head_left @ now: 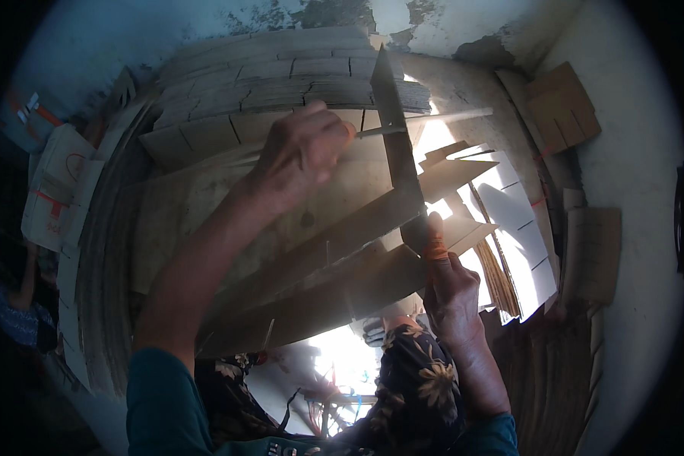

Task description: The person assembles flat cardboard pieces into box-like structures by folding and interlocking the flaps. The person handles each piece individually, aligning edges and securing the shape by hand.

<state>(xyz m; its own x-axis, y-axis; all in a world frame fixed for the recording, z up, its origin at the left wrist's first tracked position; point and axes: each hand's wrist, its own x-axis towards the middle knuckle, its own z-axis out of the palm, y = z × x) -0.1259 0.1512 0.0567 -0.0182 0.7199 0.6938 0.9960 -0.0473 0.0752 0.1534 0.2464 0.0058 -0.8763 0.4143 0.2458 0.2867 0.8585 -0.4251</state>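
Note:
My left hand (304, 148) is raised at the middle of the view, its fingers closed on one end of a thin cardboard strip (448, 118). That strip is blurred and crosses an upright cardboard divider piece (401, 156). Lower right, my right hand (450, 285) grips the lower end of the divider piece, its thumb wrapped in orange. Two long cardboard strips (319, 292) run from lower left to the right, crossing the divider piece just above my right hand. Whether they are slotted into it is hard to see.
Stacked slotted cardboard sheets (281, 80) line the back of the wooden table (197, 213). More cardboard pieces (509, 213) lie in bright light at the right. Further sheets (102, 251) stand along the left. Another person's arm (29, 281) shows at the far left.

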